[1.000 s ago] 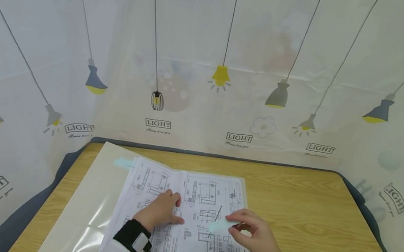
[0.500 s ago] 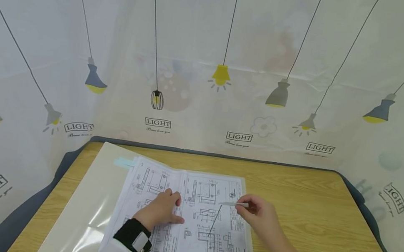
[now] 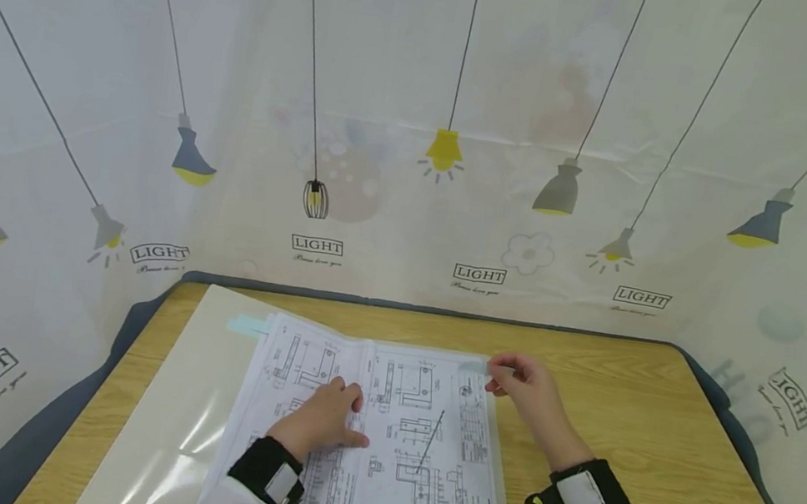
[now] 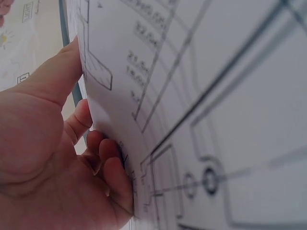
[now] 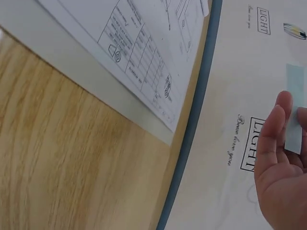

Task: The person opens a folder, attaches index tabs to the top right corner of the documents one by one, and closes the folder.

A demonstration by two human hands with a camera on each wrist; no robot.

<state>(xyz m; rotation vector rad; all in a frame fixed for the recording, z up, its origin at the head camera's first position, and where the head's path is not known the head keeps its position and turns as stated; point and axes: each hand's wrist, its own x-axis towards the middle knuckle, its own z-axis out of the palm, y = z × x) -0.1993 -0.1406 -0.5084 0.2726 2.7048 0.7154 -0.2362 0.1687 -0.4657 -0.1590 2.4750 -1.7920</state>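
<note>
An open booklet of technical drawings (image 3: 381, 493) lies on the table, spread at its fold. My left hand (image 3: 321, 420) rests on the left page near the fold. In the left wrist view its fingers (image 4: 117, 177) touch the paper, loosely bent, and hold nothing. At the top right corner of the right page, my right hand (image 3: 528, 389) pinches a light blue sticky strip (image 5: 294, 84) between thumb and fingers. Seen from the head, the strip's free end points left over the page; whether it touches the paper I cannot tell.
Another light blue tab (image 3: 248, 325) sticks out at the booklet's upper left. Under that side lies a glossy cream cover (image 3: 160, 415). The wooden table (image 3: 623, 430) extends to the right, and a lamp-patterned cloth (image 3: 412, 60) hangs behind it.
My right hand has moved up the right page from its middle to the top right corner, carrying the blue strip and turning it. My left hand has stayed in place.
</note>
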